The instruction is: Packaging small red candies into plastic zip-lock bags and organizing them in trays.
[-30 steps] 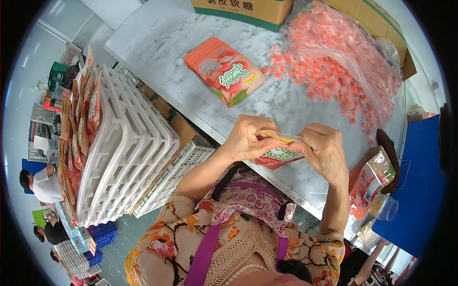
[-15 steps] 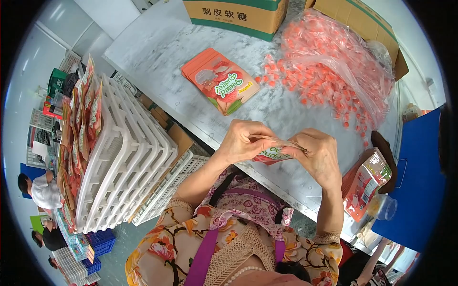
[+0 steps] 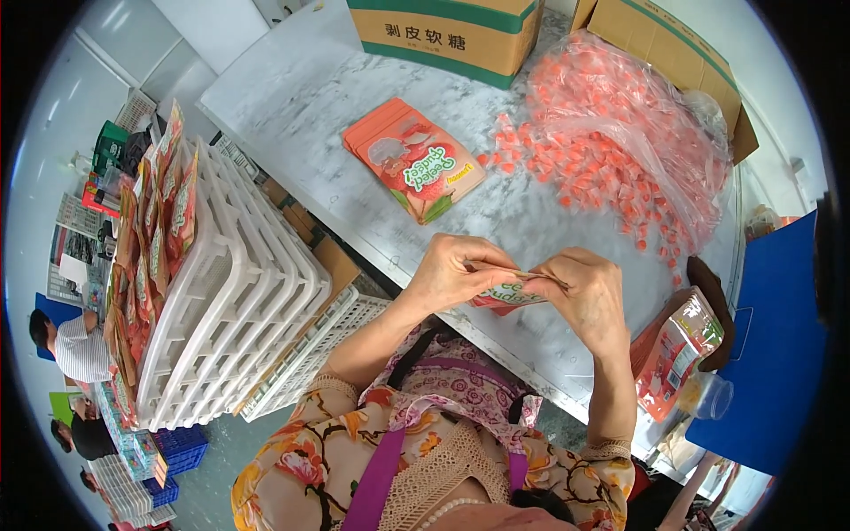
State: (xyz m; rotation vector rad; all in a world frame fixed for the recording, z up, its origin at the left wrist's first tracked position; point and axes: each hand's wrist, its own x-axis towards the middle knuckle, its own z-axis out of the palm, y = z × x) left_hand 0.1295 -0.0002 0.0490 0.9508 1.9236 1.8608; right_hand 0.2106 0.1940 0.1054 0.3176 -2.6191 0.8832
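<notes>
A red printed pouch (image 3: pixel 506 296) hangs between my two hands just above the table's near edge. My left hand (image 3: pixel 458 273) pinches the left part of its top edge between thumb and fingers. On the other side, my right hand (image 3: pixel 586 294) grips the same edge, with thumb and fingers pressed together. The pouch's top looks closed up between them; its lower part is partly hidden. Ahead of my left hand lies a fanned stack of flat red pouches (image 3: pixel 409 159). Small wrapped orange-red candies (image 3: pixel 575 177) spill from a clear plastic bag (image 3: pixel 637 115) at the far right.
Tall stacked white crates (image 3: pixel 230 292) stand at the left, with filled pouches (image 3: pixel 146 274) on top. Cardboard boxes (image 3: pixel 447 40) sit at the back of the grey-white table (image 3: pixel 301 115). More pouches (image 3: pixel 675 354) and a clear plastic cup (image 3: pixel 707 396) are at the right, by a blue panel (image 3: pixel 753 327).
My hands have drawn closer together along the pouch's top edge, and the opening between them has narrowed. The whole view has shifted slightly.
</notes>
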